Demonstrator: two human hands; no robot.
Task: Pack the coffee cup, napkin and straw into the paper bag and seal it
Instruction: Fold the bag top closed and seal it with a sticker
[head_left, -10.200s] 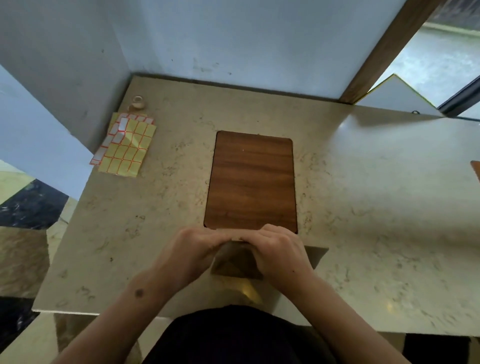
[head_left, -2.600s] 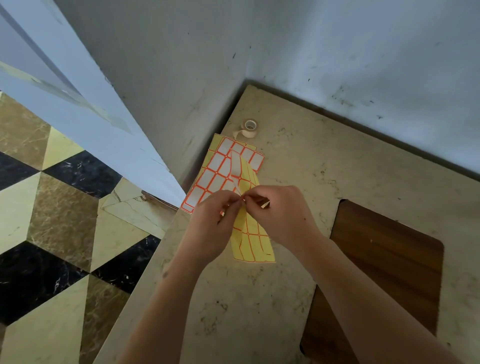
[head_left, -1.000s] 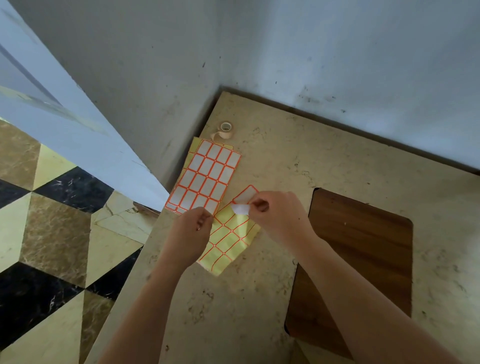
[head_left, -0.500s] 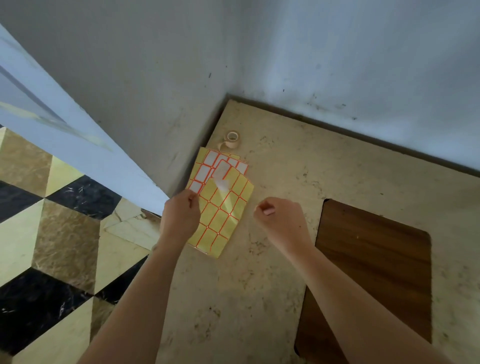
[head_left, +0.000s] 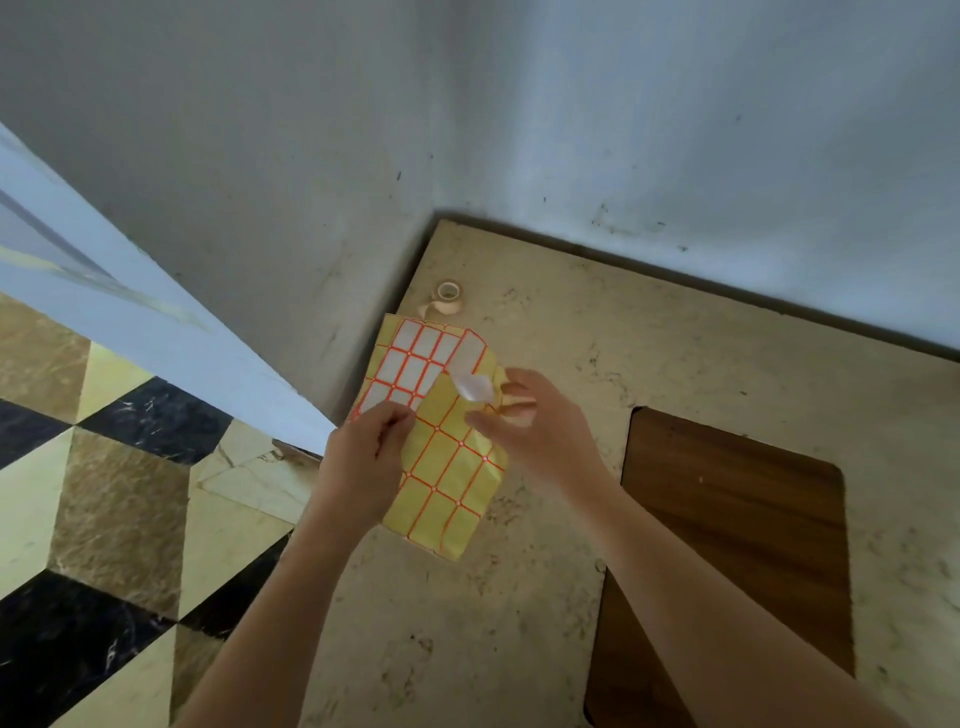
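Left hand (head_left: 363, 457) grip pinches yellow sheet (head_left: 447, 478); right hand (head_left: 524, 421) holds white label (head_left: 471, 385).

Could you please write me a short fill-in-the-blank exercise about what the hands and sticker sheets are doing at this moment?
1. The right hand pinches a peeled ____ sticker.
2. The left hand holds the emptied ____ backing sheet.
3. The small tape roll sits near the table's ____.
4. The wooden board lies to the ____ of the sheets.

Missing words: white; yellow; corner; right
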